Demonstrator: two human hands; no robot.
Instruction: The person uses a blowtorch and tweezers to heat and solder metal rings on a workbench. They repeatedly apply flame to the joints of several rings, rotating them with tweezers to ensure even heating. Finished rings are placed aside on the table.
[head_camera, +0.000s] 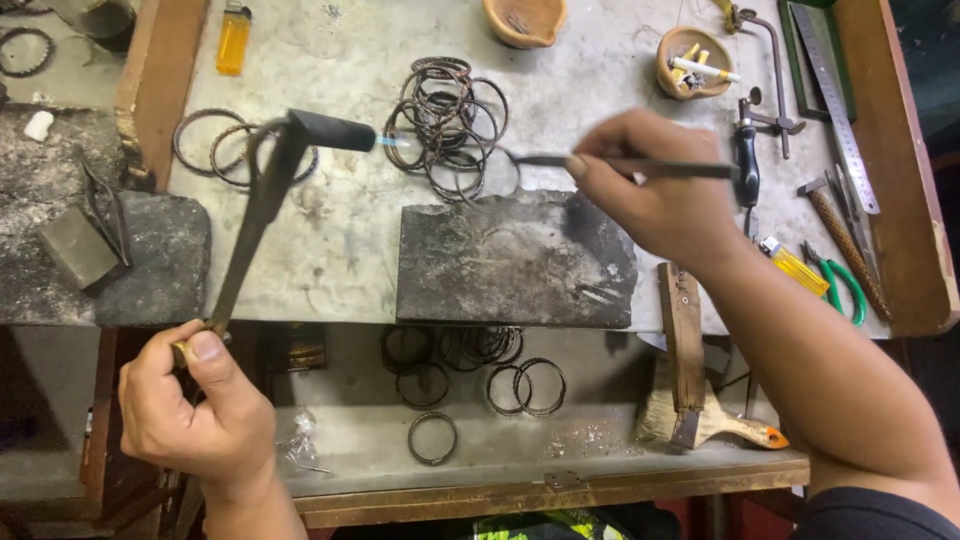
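My left hand (195, 400) grips the handle of a long dark gas torch (265, 195). Its nozzle points right and gives a small blue flame at a pile of dark wire bangles (445, 125). My right hand (655, 185) holds long thin tweezers (640, 166) level, tip pointing left and touching the right side of the pile, close to the flame. Below the pile lies a charred dark soldering block (515, 260).
More bangles lie at the left (225, 145) and in the lower tray (470, 375). Also on the bench are a yellow lighter (233, 40), two clay bowls (525, 20), a steel ruler (835, 100), a file (848, 250), green-handled pliers (845, 285) and a brush (700, 420).
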